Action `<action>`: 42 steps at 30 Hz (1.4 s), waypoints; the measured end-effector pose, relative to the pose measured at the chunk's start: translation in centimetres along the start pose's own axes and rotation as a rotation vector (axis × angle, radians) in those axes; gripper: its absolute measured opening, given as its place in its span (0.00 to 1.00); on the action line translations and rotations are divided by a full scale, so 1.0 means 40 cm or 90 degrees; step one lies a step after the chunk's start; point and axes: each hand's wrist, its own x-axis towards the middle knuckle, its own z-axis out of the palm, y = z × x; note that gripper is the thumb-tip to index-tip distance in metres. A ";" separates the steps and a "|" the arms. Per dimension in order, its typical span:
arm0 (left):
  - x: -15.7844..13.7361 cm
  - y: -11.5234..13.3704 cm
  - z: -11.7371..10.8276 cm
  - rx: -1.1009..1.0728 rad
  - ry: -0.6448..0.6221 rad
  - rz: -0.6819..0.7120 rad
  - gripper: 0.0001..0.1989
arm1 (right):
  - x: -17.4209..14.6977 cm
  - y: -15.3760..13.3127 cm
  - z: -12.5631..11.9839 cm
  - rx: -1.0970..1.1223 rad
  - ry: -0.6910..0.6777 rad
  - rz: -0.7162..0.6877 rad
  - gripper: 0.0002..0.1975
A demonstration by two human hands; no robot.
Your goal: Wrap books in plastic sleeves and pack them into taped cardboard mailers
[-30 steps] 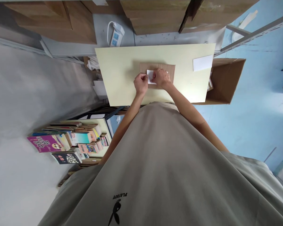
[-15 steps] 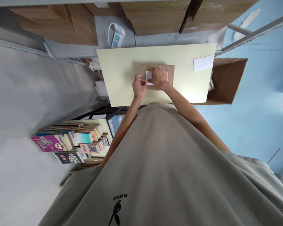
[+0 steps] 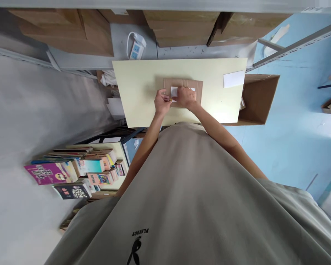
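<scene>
The paper [image 3: 174, 91] lies white on a flat piece of cardboard [image 3: 199, 92], under the fingers of the right hand [image 3: 187, 97] and just to the right of the fingertips of the left hand [image 3: 162, 103]; the right fingers are bent and close together over its middle, so that a strip of white shows at either side of them; whether they clamp it or only press on it, I cannot tell. The left thumb and forefinger come near each other at the paper's near left corner, the other left fingers curled loosely; a small yellow spot [image 3: 171, 99] shows at these tips, too small to make out, and whether the tips are closed on anything I cannot tell.

Beneath all the fingers spreads a cream board [image 3: 223, 105]; a white card [image 3: 234, 79] lies on it, well to the right of the right fingers; past that, beside the board's right end, stands an open box [image 3: 260, 99]; beyond the fingers, across the board's far edge, a power strip [image 3: 136, 48] and cartons [image 3: 186, 33] sit on a grey shelf [image 3: 179, 51]; behind the left fingers, well to the left, are stacked books [image 3: 96, 167].
</scene>
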 end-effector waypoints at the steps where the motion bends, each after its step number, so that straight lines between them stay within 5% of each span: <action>1: 0.003 0.000 -0.002 0.012 -0.005 0.005 0.27 | -0.012 0.002 -0.005 0.005 0.004 0.017 0.23; 9: 0.039 -0.026 -0.032 0.094 -0.051 0.049 0.22 | -0.119 0.120 -0.004 0.086 0.066 0.155 0.12; 14: 0.010 -0.069 -0.063 0.099 -0.044 0.013 0.28 | -0.199 0.255 0.021 0.174 0.212 0.287 0.17; 17: -0.023 -0.096 -0.090 0.094 -0.133 -0.001 0.35 | -0.232 0.293 0.076 0.308 0.205 0.279 0.23; 22: -0.069 -0.115 -0.145 0.110 -0.304 0.057 0.31 | -0.263 0.272 0.173 0.492 0.205 0.216 0.33; 30: -0.146 -0.034 -0.200 0.054 -0.267 0.229 0.21 | -0.391 0.254 0.150 0.492 0.401 0.248 0.28; 35: -0.139 -0.043 -0.147 0.120 -0.290 0.162 0.17 | -0.437 0.258 0.168 0.502 0.356 0.354 0.31; 42: -0.155 -0.056 -0.136 0.112 -0.286 0.107 0.22 | -0.449 0.281 0.194 0.658 0.292 0.269 0.43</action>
